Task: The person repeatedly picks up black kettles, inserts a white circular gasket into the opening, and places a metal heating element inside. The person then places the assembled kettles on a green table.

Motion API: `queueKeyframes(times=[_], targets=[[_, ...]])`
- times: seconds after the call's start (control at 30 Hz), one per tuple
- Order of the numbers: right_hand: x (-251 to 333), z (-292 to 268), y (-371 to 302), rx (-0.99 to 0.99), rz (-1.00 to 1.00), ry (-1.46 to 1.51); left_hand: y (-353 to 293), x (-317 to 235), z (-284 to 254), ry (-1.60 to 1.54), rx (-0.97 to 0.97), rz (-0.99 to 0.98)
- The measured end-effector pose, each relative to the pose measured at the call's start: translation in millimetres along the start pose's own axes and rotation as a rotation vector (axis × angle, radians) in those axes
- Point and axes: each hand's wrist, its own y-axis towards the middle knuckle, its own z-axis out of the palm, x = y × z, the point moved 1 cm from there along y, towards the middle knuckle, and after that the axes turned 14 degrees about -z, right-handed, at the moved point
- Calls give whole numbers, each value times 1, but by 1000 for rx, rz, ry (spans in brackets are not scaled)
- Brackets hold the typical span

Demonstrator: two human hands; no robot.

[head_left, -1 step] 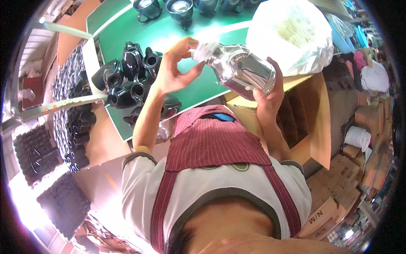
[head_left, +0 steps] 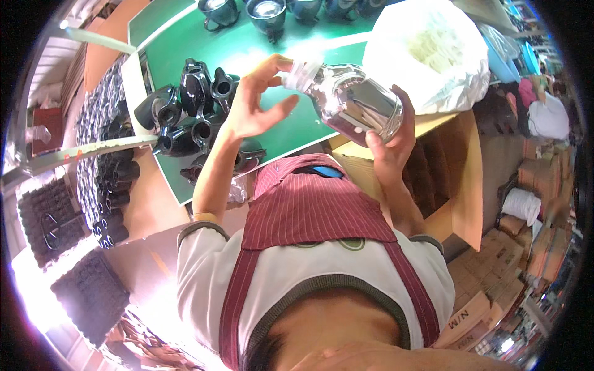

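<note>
A mirror-bright silver flask (head_left: 359,102) with a rounded body lies tilted in front of me above the green table. My right hand (head_left: 396,133) cradles its base end, thumb on the near side and fingers behind. On its neck sits a translucent white plastic collar or cap (head_left: 301,75); I cannot tell which. My left hand (head_left: 255,102) is at this neck, its upper fingertips against the plastic. The left thumb stands apart below it. Beside my left forearm are several glossy black spouted pots (head_left: 201,127), some lying on their sides.
Dark rounded vessels (head_left: 267,15) line the far side of the green table (head_left: 303,127). A white plastic bag (head_left: 383,55) of pale pieces stands at the right, above an opened cardboard box (head_left: 467,179) with dividers. A metal frame bar (head_left: 93,150) crosses at the left.
My left thumb has moved slightly away from the plastic piece, widening the gap. The flask has barely shifted in my right hand.
</note>
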Motion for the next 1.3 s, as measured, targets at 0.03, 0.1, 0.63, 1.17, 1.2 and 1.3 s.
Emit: queueKeyframes(times=[0.03, 0.1, 0.63, 1.17, 1.2, 1.3], targets=[[-1, 6, 2, 24, -39, -32, -3, 0, -2, -176, 20, -31], [-6, 15, 5, 67, -122, -95, -8, 0, -15, -243, 56, -201], [-136, 24, 37, 161, 1009, 762, -34, 97, -83, -591, -256, -470], [-141, 15, 48, 145, 1005, 726, -29, 187, -113, 1195, -714, -304], [-136, 12, 48, 113, 1006, 696, -33, 174, -109, 1170, -719, -299], [-128, 6, 53, 187, 938, 715, -39, 110, -117, 890, -715, -289]])
